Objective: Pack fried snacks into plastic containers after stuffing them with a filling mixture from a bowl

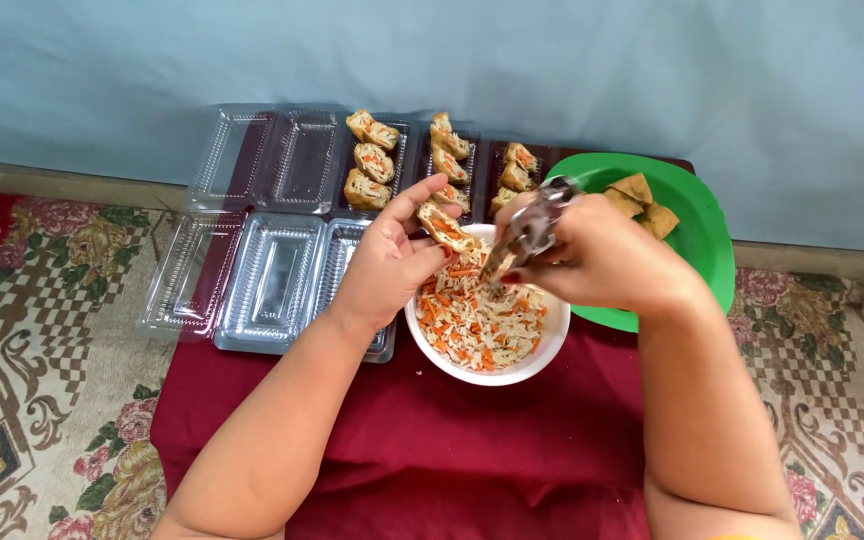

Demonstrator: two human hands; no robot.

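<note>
The left hand (387, 262) holds a fried tofu pocket (445, 228) over the far rim of the white bowl (422, 335), thumb and fingers pinching its outer skin so that the cut mouth faces the right hand (602, 262). The right hand's fingers are closed around a metal spoon (530, 232), the tip of which reaches down toward the pocket and the filling (482, 322) of shredded carrot and pale strips in the bowl.

The bowl stands near the middle of the dark red cloth (452, 450), toward its far edge. Just right of it, touching or nearly so, lies a green plate (707, 245) carrying unfilled tofu pieces (642, 205). Along the far edge are clear plastic trays (272, 270), most unfilled; those nearest the plate hold stuffed tofu pieces (372, 160) in rows. A patterned carpet (42, 330) lies beneath the cloth.

Handling assessment: the pocket looks light, soft and oily (a thin skin, likely to tear at the slit if overfilled or squeezed). Hold is best taken on the firm outer sides, below the opening, with gentle pressure only. The filling appears loose and moist, prone to spilling from the spoon.
</note>
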